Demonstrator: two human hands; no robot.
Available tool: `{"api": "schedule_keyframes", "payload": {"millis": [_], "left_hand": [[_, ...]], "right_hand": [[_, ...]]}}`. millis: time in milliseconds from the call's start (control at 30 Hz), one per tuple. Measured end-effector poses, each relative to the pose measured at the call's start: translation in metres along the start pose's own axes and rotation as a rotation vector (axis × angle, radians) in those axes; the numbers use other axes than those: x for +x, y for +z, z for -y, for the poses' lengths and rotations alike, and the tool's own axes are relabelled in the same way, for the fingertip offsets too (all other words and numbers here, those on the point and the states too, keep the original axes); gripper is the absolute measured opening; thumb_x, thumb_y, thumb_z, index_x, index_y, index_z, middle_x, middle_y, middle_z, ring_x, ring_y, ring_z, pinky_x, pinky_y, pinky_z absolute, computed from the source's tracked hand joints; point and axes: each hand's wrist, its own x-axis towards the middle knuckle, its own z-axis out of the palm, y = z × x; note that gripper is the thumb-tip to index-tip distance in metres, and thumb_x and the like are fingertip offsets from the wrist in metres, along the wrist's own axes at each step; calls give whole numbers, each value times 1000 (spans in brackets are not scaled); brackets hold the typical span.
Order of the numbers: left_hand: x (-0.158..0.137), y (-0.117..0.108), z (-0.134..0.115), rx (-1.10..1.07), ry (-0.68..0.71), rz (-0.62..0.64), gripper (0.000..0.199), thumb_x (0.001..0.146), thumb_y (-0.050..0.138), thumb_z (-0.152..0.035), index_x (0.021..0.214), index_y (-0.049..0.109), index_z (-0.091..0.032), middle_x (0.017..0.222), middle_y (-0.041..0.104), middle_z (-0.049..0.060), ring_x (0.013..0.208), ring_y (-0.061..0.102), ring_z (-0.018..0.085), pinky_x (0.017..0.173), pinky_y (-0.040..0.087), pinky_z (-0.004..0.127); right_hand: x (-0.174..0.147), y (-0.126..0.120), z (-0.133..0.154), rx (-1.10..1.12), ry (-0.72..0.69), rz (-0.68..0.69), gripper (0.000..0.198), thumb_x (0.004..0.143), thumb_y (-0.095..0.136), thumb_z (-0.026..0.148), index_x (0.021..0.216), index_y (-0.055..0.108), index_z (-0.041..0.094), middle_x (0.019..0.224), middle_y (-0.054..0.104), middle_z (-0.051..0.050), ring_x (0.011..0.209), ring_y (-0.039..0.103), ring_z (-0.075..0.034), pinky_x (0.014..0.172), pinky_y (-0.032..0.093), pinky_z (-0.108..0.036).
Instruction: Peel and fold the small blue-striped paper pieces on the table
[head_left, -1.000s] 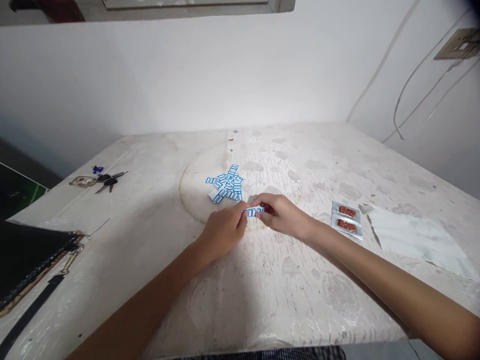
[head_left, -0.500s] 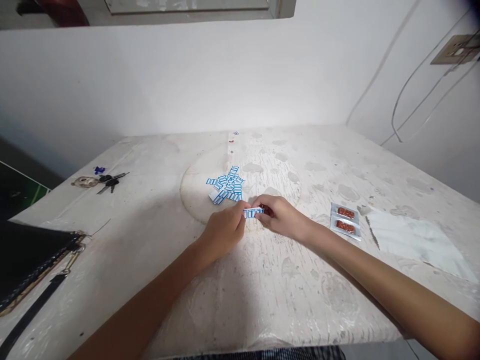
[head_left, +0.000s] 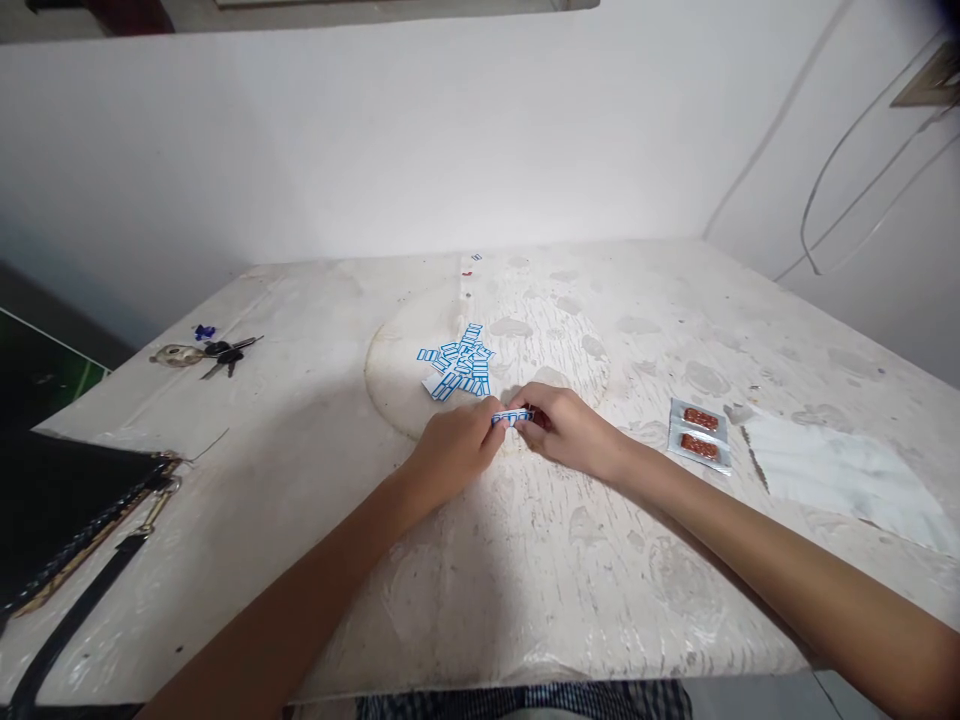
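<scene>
A small white strip printed with blue boxes (head_left: pixel 511 415) is pinched between both hands, above the middle of the table. My left hand (head_left: pixel 456 440) is closed on its left end, thumb and forefinger together. My right hand (head_left: pixel 559 425) grips the right end with bent fingers, where a dark reddish patch shows; I cannot make out what that is. Just beyond my left hand lies a loose pile of similar white pieces with blue boxes (head_left: pixel 461 362), overlapping one another. The strip's ends are hidden by my fingers.
To the right lie a silver blister pack with red-brown contents (head_left: pixel 699 434) and a white cloth or sheet (head_left: pixel 840 480). Keys (head_left: pixel 225 355) and a small blue item (head_left: pixel 204 332) are at left. A black pouch with a strap (head_left: pixel 67 515) covers the near left of the table (head_left: pixel 570 600).
The held strip has tilted, so its printed face looks narrower. Both hands still grip it. The whole view has shifted slightly; the pile looks the same.
</scene>
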Motion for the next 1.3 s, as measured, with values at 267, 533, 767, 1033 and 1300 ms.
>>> {"api": "schedule_keyframes", "payload": {"millis": [267, 533, 767, 1033, 1300], "left_hand": [[1, -1, -3, 256, 59, 16, 20, 87, 31, -28, 83, 48, -18, 74, 52, 2, 59, 47, 13, 50, 28, 24], [-10, -3, -7, 0, 202, 9, 14, 84, 30, -18, 75, 41, -17, 75, 49, 4, 67, 45, 15, 61, 35, 28], [2, -16, 8, -598, -175, -189, 15, 82, 38, -26, 70, 39, -19, 54, 37, -5, 45, 32, 8, 45, 24, 22], [16, -33, 27, -1188, -445, -341, 4, 74, 47, -18, 77, 44, -17, 51, 29, -9, 39, 23, 4, 40, 27, 18], [14, -26, 21, -1271, -453, -309, 8, 71, 50, -14, 67, 43, -16, 50, 34, -8, 38, 24, 2, 39, 27, 17]], "right_hand": [[0, -1, -2, -64, -64, 23, 14, 79, 42, 9, 87, 52, 15, 77, 55, -3, 63, 48, -10, 59, 37, -23], [-11, 4, 25, -504, -248, 16, 18, 85, 36, 15, 89, 53, 13, 84, 54, -9, 72, 48, -18, 63, 39, -30], [23, -7, 0, -116, -71, -176, 23, 86, 37, 20, 106, 48, 14, 93, 55, -8, 79, 52, -14, 68, 42, -26], [108, -1, -15, -461, 9, 183, 34, 68, 56, 17, 102, 60, 12, 99, 58, -13, 90, 53, -23, 79, 38, -34], [121, -7, -11, -327, 178, 250, 41, 60, 59, 13, 101, 63, 15, 82, 61, -5, 69, 52, -15, 63, 38, -26]]}}
